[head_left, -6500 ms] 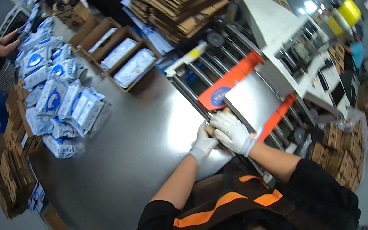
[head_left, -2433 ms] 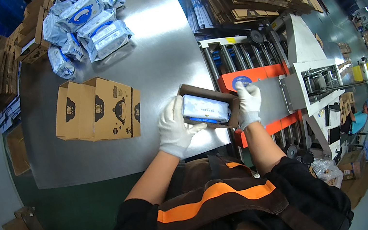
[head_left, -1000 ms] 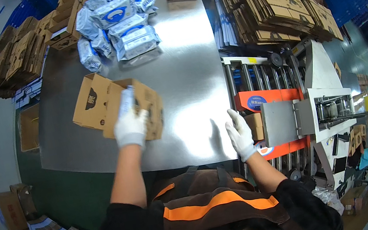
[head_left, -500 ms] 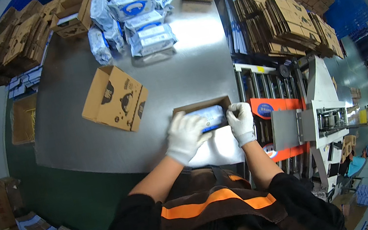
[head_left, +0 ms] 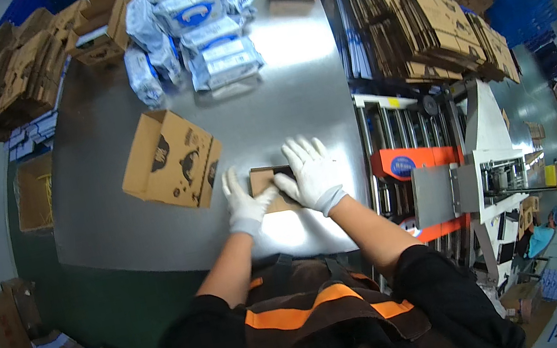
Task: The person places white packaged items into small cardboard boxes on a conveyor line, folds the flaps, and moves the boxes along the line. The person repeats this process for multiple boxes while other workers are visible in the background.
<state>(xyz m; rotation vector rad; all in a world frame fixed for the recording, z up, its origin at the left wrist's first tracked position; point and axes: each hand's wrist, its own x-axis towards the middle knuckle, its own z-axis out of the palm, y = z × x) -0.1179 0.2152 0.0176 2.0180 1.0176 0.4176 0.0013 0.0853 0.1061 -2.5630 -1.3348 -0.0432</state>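
Pressing flat, my left hand [head_left: 245, 206] and right hand [head_left: 312, 172] now lie with fingers spread on the small carton [head_left: 270, 187] near the table [head_left: 116, 225] edge; its flaps, open a moment ago, are down. Beyond, the empty carton [head_left: 172, 161] waits.

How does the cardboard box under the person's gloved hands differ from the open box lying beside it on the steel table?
The box under the hands looks smaller, its flaps pressed flat by the left hand and right hand. The open box is bigger, untouched, on its side, flaps spread. Both are brown cardboard.
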